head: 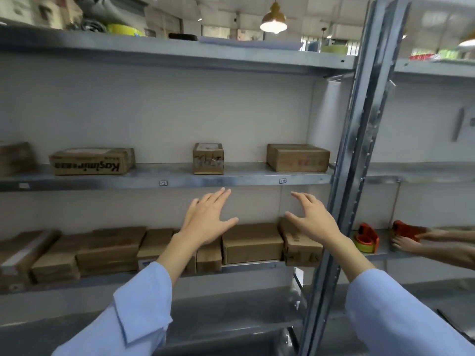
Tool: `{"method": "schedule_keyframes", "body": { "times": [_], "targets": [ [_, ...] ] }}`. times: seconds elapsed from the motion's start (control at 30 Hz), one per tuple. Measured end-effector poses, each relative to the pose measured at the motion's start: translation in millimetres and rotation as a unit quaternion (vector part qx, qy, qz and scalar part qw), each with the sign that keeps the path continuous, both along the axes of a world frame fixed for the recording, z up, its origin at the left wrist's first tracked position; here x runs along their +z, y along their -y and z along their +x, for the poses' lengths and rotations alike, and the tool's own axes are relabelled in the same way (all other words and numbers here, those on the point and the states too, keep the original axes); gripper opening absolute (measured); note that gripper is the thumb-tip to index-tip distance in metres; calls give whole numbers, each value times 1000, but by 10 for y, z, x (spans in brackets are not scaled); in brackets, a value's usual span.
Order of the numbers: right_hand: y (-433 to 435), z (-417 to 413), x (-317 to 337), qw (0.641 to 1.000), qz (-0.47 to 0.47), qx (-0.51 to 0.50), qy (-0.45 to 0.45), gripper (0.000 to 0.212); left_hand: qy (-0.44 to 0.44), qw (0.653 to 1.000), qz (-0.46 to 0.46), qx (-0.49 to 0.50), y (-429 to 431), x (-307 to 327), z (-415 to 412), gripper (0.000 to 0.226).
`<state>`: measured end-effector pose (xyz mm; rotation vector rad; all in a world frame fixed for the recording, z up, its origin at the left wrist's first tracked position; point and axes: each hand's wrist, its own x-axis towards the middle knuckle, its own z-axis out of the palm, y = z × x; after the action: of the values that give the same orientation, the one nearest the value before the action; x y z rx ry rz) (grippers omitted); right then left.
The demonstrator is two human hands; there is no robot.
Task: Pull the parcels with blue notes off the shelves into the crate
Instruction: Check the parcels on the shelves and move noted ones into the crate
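At the far left of the grey metal middle shelf (pixel 144 177), a brown cardboard box cut by the frame edge (pixel 15 158) stands near a flat brown cardboard box printed with upside-down black lettering (pixel 91 161). Below them, the grey metal lower shelf (pixel 246 267) carries a close-packed row of brown cardboard parcels (pixel 108 249), touching side by side. The view is blurred, so whether any bears a blue note cannot be told, though a pale patch (pixel 146 264) shows low on the front of one. Further along the middle shelf a small cube-shaped brown cardboard box (pixel 208 158) stands alone, well apart from its neighbours. The left hand (pixel 205 224), reaching out of a light blue sleeve (pixel 138 317), is raised in front of the gap between the two shelves, its fingers (pixel 218 197) straight and spread, grasping nothing. Just right of it on the lower shelf sits a squat brown cardboard parcel (pixel 252 244), between the two hands. A wide brown cardboard box (pixel 298 158) lies at the right end of the middle shelf. The right hand (pixel 314 222) is held up likewise, its fingers released and slightly bent, holding nothing, in front of a tilted brown cardboard parcel (pixel 300 249) at the end of the row. A grey steel upright post (pixel 359 150) rises just beside that hand. Beyond the post, an orange and yellow tape dispenser (pixel 366 237) sits on the neighbouring shelf, and another person's hand (pixel 411 242) touches a second orange tape dispenser (pixel 408 231)
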<state>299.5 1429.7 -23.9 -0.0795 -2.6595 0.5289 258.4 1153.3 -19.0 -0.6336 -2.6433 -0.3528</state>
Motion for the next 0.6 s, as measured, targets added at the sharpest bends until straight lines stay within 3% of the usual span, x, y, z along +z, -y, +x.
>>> {"method": "schedule_keyframes", "body": {
  "times": [0.6],
  "targets": [
    [-1434, -2081, 447, 996, 15, 12, -88, 68, -53, 997, 51, 23, -1380, 230, -1820, 74]
  ]
}}
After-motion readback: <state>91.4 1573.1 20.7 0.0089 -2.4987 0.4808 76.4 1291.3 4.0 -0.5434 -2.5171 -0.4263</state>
